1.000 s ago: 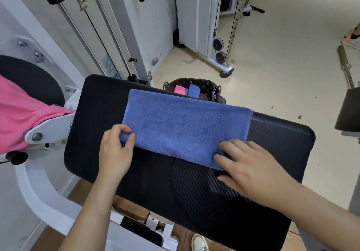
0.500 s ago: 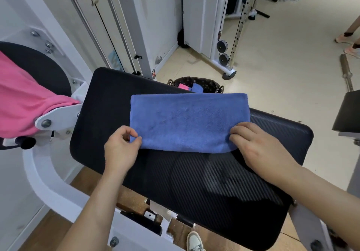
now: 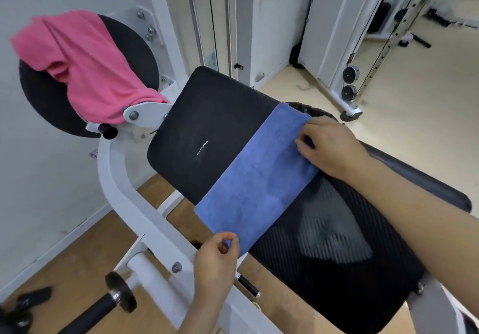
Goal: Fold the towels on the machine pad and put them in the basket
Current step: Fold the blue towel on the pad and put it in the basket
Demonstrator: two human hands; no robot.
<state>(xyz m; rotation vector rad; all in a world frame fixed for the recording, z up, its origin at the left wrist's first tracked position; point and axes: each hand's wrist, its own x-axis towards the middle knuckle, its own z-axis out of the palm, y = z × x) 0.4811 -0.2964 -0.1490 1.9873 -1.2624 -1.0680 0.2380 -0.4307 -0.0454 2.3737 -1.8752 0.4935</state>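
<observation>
A blue towel (image 3: pixel 255 178), folded into a long strip, lies slantwise across the black machine pad (image 3: pixel 207 131). My left hand (image 3: pixel 216 261) pinches the strip's near corner at the pad's front edge. My right hand (image 3: pixel 329 147) pinches the far end of the strip. Just behind my right hand a sliver of the dark woven basket (image 3: pixel 321 110) shows past the pad's far edge; its contents are hidden. A pink towel (image 3: pixel 85 66) hangs crumpled over a round black pad (image 3: pixel 134 48) to the upper left.
The pad sits on a white machine frame (image 3: pixel 124 198) with a black handle bar (image 3: pixel 103 305) low at the left. Cable columns and a white rack (image 3: pixel 334 27) stand behind. Beige floor opens to the right, wooden floor lies below the frame.
The head view has swung left and the towel strip now runs slantwise instead of across. My left hand has come toward me with its corner; my right hand has shifted to the far end.
</observation>
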